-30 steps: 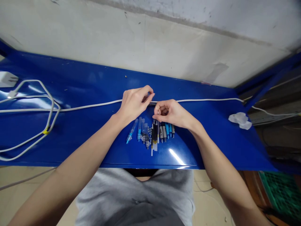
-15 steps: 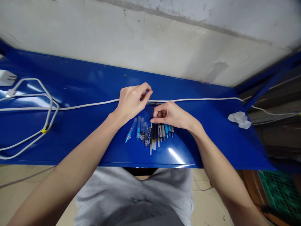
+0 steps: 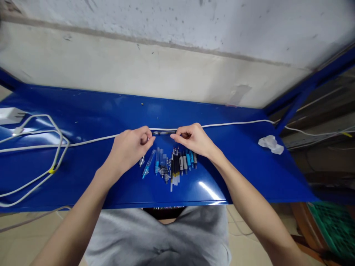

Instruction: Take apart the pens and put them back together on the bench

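My left hand [image 3: 133, 146] is closed in a pinch just in front of the white cable; what sits between its fingertips is too small to name. My right hand [image 3: 194, 138] pinches thumb to forefinger at the right end of a slim, clear and dark pen piece [image 3: 164, 132] along the cable. Whether it grips that piece is unclear. Below the hands lie clear pen barrels with blue ends [image 3: 148, 165], small springs [image 3: 169, 166], black ink refills [image 3: 174, 166], and grey [image 3: 183, 163] and blue [image 3: 189, 159] pen grip sections. Another clear pen part [image 3: 142, 160] shows beside my left hand.
The blue tabletop [image 3: 83, 177] meets a pale wall [image 3: 166, 74] at the back. A white cable [image 3: 230, 124] runs across it and loops at the left near a white plug adapter [image 3: 11, 115]. Crumpled white plastic [image 3: 271, 144] lies at the right.
My left hand has moved left and nearer to me, uncovering the slim pen piece by the cable. My right hand has shifted slightly away from the refills, whose tips now show. The view has tilted up.
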Tool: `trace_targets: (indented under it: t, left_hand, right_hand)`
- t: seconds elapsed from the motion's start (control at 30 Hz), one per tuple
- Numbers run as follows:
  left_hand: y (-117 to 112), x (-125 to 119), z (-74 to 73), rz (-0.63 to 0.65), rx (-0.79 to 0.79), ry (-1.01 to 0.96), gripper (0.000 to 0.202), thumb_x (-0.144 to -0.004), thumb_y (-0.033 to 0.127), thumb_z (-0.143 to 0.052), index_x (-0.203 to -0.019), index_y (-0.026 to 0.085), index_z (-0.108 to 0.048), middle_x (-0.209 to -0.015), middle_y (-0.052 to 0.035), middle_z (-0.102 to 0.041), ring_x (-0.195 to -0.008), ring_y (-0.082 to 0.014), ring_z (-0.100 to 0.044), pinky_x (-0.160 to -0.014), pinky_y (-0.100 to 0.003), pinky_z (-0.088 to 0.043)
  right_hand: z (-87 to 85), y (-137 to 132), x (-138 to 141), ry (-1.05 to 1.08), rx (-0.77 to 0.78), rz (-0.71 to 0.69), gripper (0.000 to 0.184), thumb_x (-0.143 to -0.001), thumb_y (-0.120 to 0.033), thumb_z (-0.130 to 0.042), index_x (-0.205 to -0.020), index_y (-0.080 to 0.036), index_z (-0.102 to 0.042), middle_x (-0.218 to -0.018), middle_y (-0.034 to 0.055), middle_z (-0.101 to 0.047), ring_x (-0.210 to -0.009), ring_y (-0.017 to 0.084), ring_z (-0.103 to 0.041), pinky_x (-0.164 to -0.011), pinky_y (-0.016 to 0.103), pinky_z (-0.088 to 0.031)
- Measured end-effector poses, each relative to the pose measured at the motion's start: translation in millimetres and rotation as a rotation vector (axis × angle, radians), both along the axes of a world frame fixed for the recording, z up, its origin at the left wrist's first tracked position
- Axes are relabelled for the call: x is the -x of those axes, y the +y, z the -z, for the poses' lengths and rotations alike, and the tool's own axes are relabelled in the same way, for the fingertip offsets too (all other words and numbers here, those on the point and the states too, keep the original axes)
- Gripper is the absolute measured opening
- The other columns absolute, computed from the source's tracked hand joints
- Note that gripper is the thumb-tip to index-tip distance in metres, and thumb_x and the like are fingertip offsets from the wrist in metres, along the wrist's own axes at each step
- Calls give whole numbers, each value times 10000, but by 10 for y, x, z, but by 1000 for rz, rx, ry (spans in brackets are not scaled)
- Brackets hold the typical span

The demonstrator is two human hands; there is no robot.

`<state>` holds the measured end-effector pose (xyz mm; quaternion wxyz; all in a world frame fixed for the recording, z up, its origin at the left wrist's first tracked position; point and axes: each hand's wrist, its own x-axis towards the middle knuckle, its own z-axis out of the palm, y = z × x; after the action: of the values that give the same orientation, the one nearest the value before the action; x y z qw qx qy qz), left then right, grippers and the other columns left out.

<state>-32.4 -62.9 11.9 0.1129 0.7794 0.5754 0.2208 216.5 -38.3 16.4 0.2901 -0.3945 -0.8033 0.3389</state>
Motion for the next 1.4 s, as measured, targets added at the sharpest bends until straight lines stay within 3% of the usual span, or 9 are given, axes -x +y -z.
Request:
trace_targets:
  t: [0.17, 0.33, 0.43, 0.5, 0.67, 0.8, 0.97, 1.2, 1.4]
  left_hand:
    - [-216, 5, 98, -25, 91, 70, 185, -972, 389, -564, -844, 257, -574, -521, 68, -517, -476, -150, -518, -523, -263, -287]
    - [-213, -45, -7, -5, 73, 61, 225, -1020, 405, -503, -896, 252, -613, -531, 63, -560, -463, -147, -511, -523, -272, -265]
    - [-16, -153, -130, -13, -30, -24, 233, -1014, 376, -503, -880, 237, -634, -527, 55, -534, -477, -139, -484, -537, -277, -284]
    - [196, -262, -168, -20, -126, -119, 217, -998, 345, -522, -869, 227, -651, -577, 39, -567, -528, -136, -501, -574, -278, -323]
    - [577, -419, 15, 151, -234, -172, 163, -982, 248, -530, -922, 208, -676, -789, -17, -665, -752, -171, -590, -725, -300, -426]
    - [479, -415, 186, 109, -389, -285, 226, -1052, 285, -477, -936, 211, -656, -819, -25, -666, -797, -177, -585, -798, -319, -456]
    - [306, -544, 195, 13, -437, -488, 290, -1106, 324, -385, -1012, 228, -641, -884, -40, -666, -858, -186, -605, -843, -342, -474]
    - [302, -629, 259, -117, -472, -742, 281, -1119, 392, -346, -1072, 260, -589, -837, -20, -587, -816, -186, -603, -828, -373, -489]
    - [316, -636, 249, -138, -567, -709, 329, -1133, 400, -273, -1071, 264, -566, -866, -22, -581, -844, -188, -598, -877, -418, -496]
  right_hand:
    - [31, 16, 13, -154, -165, 145, 436, -1031, -353, -556, -629, -192, -498, -540, -58, -353, -522, 94, -286, -592, 302, -234]
    - [59, 55, -12, -294, -220, 208, 318, -1033, -312, -553, -744, -186, -597, -651, -17, -487, -601, 120, -400, -620, 309, -248]
    - [84, 92, -55, -344, -243, 191, 115, -1005, -281, -615, -948, -200, -674, -838, 15, -580, -703, 140, -482, -634, 304, -278]
    - [115, 124, -91, -384, -241, 171, 76, -975, -284, -680, -989, -210, -677, -931, 26, -597, -764, 153, -521, -643, 299, -299]
    - [195, 183, -158, -411, -241, 166, 89, -945, -228, -730, -997, -219, -657, -1005, 27, -595, -892, 186, -590, -695, 301, -379]
    - [204, 164, -141, -383, -302, 159, 29, -973, -207, -674, -990, -213, -650, -1097, 53, -589, -993, 217, -603, -711, 321, -418]
    - [187, 141, -99, -308, -316, 217, 59, -1015, -217, -588, -1034, -211, -643, -1092, 67, -590, -965, 222, -592, -730, 344, -446]
    - [213, 147, -83, -302, -304, 205, 40, -1004, -227, -604, -1014, -206, -636, -1073, 67, -601, -942, 221, -591, -738, 341, -440]
    - [192, 117, -52, -327, -326, 209, 52, -1020, -223, -576, -1001, -207, -621, -1031, 74, -644, -955, 243, -586, -717, 341, -413]
